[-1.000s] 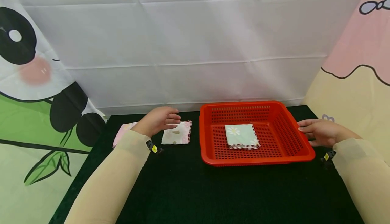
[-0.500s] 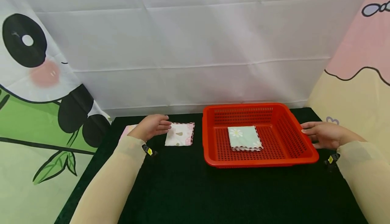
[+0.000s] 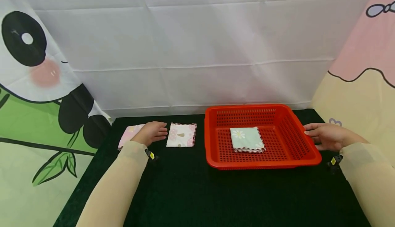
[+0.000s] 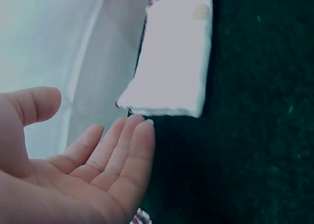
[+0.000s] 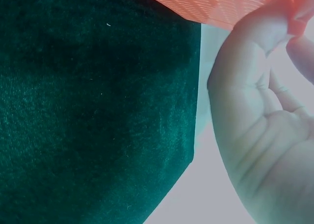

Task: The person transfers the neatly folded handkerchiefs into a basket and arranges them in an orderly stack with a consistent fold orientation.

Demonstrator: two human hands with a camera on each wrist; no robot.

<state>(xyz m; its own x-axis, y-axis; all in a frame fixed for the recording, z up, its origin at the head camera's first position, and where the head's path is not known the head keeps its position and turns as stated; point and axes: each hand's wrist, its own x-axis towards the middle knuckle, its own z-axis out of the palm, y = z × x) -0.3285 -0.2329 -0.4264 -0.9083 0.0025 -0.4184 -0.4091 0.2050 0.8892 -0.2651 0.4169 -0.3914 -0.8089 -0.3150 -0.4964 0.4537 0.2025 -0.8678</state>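
Note:
On the right, my right hand (image 3: 328, 136) pinches the side rim of a red plastic basket (image 5: 221, 6) between thumb and finger. Inside the basket lies a folded light-green cloth (image 3: 247, 139) with a daisy print and checked edging. My left hand (image 3: 151, 132) is held with its fingers extended and nothing in them. Its fingertips point at the near corner of a folded white cloth (image 4: 174, 57) with pink patches, lying left of the basket. A folded pink cloth (image 3: 129, 133) lies partly hidden behind that hand and wrist.
Dark green fabric covers the table (image 3: 197, 199). A white curtain (image 3: 197, 55) hangs right behind it. Printed cartoon sheets flank both sides, with a panda (image 3: 27, 59) on the left one.
My left hand has moved left and slightly toward me, away from the white cloth, which now shows fully. The right hand stays at the basket's rim. The head view shifted slightly.

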